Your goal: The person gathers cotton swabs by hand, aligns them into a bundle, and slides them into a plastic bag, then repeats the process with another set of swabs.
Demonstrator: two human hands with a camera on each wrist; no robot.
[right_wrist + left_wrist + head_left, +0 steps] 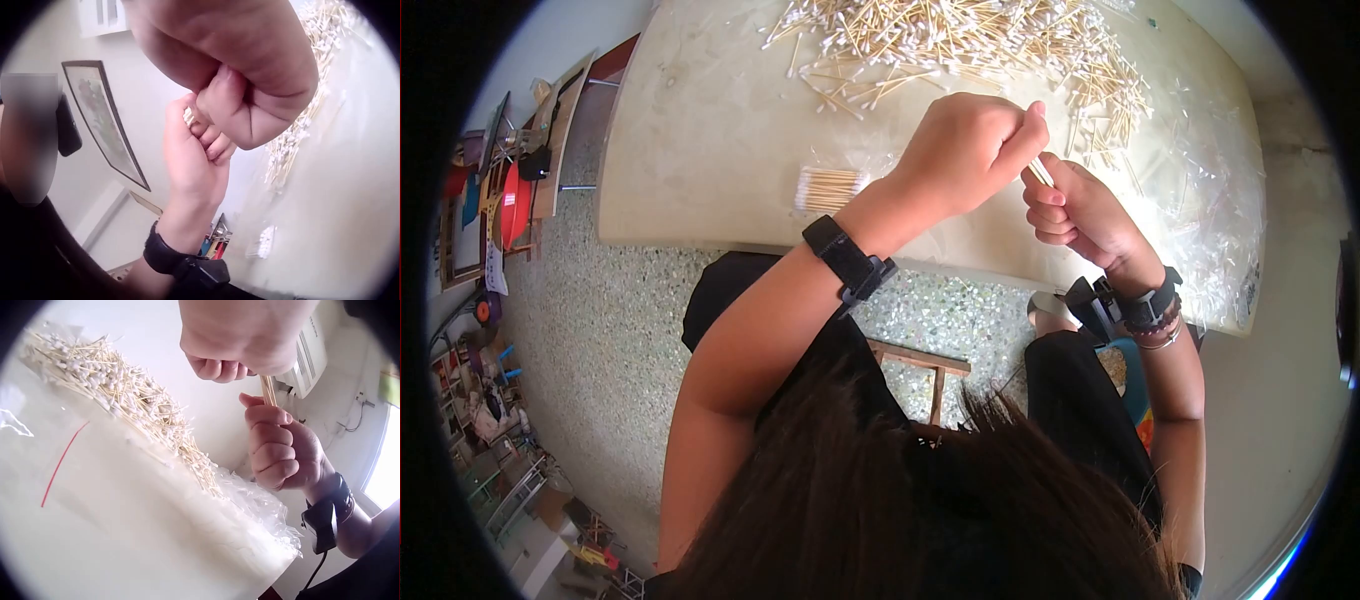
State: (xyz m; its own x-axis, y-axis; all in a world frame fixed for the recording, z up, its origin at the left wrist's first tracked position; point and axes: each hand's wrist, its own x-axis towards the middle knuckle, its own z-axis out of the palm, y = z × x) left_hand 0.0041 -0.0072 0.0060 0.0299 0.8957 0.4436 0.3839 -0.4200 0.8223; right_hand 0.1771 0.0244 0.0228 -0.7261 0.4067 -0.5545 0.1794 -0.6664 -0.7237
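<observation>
A small bundle of cotton swabs spans the space between the two hands, above the table's front part. My left hand grips its upper end with curled fingers; my right hand pinches the lower end between thumb and fingers. In the left wrist view the swab sticks run from the left hand down into the right fist. White swab tips show at the left hand in the right wrist view, where the right hand fills the top.
A large heap of loose swabs covers the table's far side. A packed row of swabs in clear film lies near the front edge, left of the hands. Crumpled clear plastic bags spread over the table's right side.
</observation>
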